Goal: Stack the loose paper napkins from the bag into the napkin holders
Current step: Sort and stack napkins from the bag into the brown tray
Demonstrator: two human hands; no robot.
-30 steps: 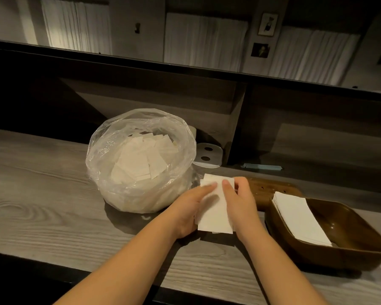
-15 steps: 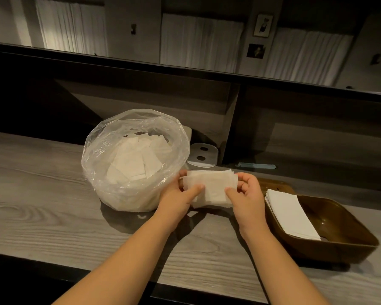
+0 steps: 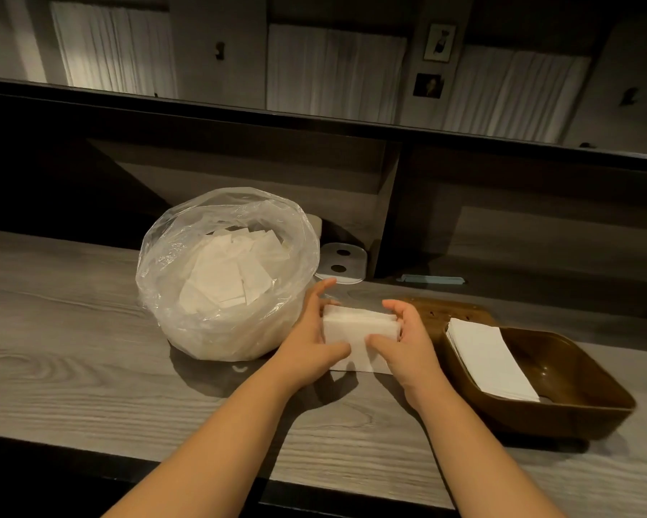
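- Napkins in a small white stack [image 3: 355,332] stand between both hands on the grey wood-grain counter [image 3: 71,368], lower edge down on the surface, just right of the bag.
- The left hand [image 3: 310,345] grips the stack's left end: thumb across the near face, fingers [image 3: 320,293] curled over the far side, the tips reaching toward the bag's wall.
- The right hand [image 3: 407,342] grips the right end the same way, thumb on the near face and fingers wrapped over the top corner.
- The clear plastic bag [image 3: 228,271] sits open-mouthed on the counter, left of the hands, touching or nearly touching the left hand's knuckles; a jumble of loose white napkins [image 3: 224,278] lies inside it at all angles.
- A brown napkin holder [image 3: 576,398], shaped like a shallow square tray, rests at the right, near the right wrist. A neat pile of napkins [image 3: 490,357] leans along its left inner wall.
- A second brown piece [image 3: 449,312] shows behind the right hand, partly hidden; whether it is another holder I cannot tell.
- Behind the bag a pale plate with two dark holes [image 3: 338,261] lies by a dark upright divider [image 3: 385,214].
- A thin pale-blue strip [image 3: 432,279] lies on the lower shelf further right.
- Curtains [image 3: 333,69] hang in the background above the ledge.
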